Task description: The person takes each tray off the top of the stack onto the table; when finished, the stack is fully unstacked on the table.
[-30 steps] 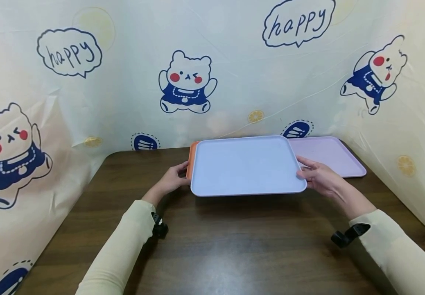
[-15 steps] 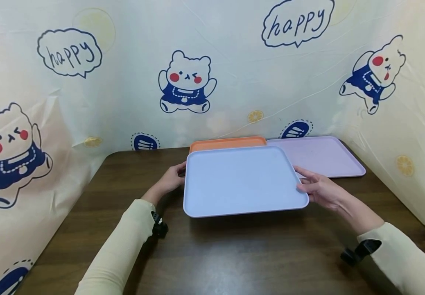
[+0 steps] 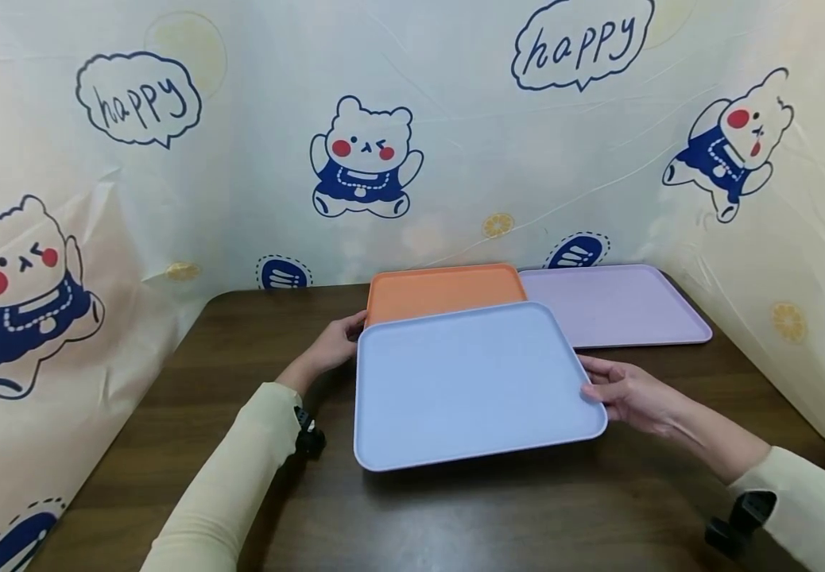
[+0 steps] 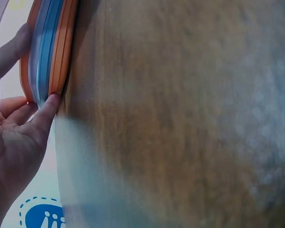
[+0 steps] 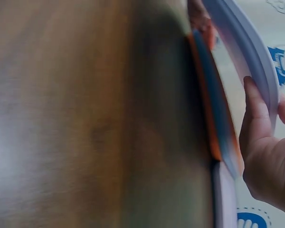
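Observation:
A light blue rectangular tray [image 3: 470, 389], tilted, is raised over the table's middle. My right hand [image 3: 630, 396] holds its right edge, thumb on top; the right wrist view shows fingers against the underside of this tray [image 5: 247, 42]. Behind it lies an orange tray [image 3: 448, 290], its front part hidden by the blue one. In the left wrist view this orange tray tops a stack of trays [image 4: 50, 47] in orange, purplish and blue layers. My left hand [image 3: 330, 345] grips the stack's left end, fingers at its top and bottom edges.
A lavender tray [image 3: 620, 306] lies at the back right, beside the orange one. The brown wooden table [image 3: 455, 516] meets a cloth backdrop [image 3: 241, 183] printed with bears along its back and sides.
The blue tray has come off the orange stack toward the front edge, tilting further, with my right hand moving back and slightly right. The orange tray is now uncovered. The left hand stays put.

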Tool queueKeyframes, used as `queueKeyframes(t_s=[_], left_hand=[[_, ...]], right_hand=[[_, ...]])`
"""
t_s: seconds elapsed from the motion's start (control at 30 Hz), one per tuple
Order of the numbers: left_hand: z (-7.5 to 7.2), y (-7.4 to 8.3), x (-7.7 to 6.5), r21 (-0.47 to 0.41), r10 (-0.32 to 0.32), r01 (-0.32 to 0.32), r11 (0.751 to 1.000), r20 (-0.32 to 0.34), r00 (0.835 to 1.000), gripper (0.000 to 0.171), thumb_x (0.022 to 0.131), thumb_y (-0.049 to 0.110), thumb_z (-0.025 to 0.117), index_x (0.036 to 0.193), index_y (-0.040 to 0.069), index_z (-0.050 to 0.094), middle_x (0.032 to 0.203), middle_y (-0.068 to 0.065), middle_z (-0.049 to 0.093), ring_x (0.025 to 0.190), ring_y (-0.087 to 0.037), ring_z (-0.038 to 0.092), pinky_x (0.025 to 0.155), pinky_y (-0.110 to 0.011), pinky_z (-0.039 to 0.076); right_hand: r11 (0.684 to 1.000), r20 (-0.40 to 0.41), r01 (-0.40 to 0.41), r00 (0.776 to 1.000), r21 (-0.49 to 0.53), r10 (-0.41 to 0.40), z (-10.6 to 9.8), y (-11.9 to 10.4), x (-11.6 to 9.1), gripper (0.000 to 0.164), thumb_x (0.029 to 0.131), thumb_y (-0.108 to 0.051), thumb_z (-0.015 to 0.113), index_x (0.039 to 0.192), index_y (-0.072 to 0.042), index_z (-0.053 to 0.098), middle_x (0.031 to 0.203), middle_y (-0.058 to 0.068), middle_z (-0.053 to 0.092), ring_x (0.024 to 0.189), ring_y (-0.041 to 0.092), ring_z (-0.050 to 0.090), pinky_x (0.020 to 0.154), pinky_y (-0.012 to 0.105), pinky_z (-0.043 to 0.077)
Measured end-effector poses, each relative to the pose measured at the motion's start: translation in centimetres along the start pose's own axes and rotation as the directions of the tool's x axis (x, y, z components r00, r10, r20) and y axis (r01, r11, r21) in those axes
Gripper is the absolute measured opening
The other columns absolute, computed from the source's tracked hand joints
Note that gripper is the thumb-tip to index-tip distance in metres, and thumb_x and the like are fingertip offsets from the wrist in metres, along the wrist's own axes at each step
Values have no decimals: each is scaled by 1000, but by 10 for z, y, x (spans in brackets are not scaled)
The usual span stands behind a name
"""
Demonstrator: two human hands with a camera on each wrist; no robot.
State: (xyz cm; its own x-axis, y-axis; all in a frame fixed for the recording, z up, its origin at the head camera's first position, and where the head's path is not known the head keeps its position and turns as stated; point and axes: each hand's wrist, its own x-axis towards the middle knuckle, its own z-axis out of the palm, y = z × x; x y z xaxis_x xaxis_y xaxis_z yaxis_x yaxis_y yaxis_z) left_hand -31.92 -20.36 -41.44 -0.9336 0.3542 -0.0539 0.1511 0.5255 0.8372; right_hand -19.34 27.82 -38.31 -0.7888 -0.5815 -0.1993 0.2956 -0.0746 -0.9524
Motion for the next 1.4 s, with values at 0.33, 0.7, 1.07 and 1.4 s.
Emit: queueKeyframes(t_s=[0.33,0.7,1.07,1.4], left_hand=[[3,-3,1,-29,-6,6,1000,-13,1000,84,87,23,75,153,5,26,151,-15,38,136,-30,38,108,-46,34],[3,0,-2,-4,-57,57,998,-20,998,92,83,32,79,154,10,26,152,-14,37,138,-31,35,108,-50,32],[3,-1,0,-12,-53,53,999,-15,998,98,78,39,82,154,12,26,153,-11,35,139,-29,32,110,-50,29],[4,2,-2,-8,-72,72,997,-23,997,94,80,35,80,154,13,27,153,-10,36,139,-29,33,109,-51,30]], right_hand=[[1000,70,-18,997,20,16,10,22,-8,66,99,0,49,149,13,9,121,6,63,106,25,63,87,43,52],[995,65,-72,996,67,67,14,38,-14,49,97,1,51,139,9,28,116,8,63,103,24,64,86,43,53],[992,13,-109,994,60,109,19,47,-15,55,96,1,54,139,13,22,111,11,62,98,25,65,83,44,54],[990,-5,-136,991,33,136,28,44,-10,68,96,1,53,142,17,6,109,13,60,97,26,65,82,45,54]])
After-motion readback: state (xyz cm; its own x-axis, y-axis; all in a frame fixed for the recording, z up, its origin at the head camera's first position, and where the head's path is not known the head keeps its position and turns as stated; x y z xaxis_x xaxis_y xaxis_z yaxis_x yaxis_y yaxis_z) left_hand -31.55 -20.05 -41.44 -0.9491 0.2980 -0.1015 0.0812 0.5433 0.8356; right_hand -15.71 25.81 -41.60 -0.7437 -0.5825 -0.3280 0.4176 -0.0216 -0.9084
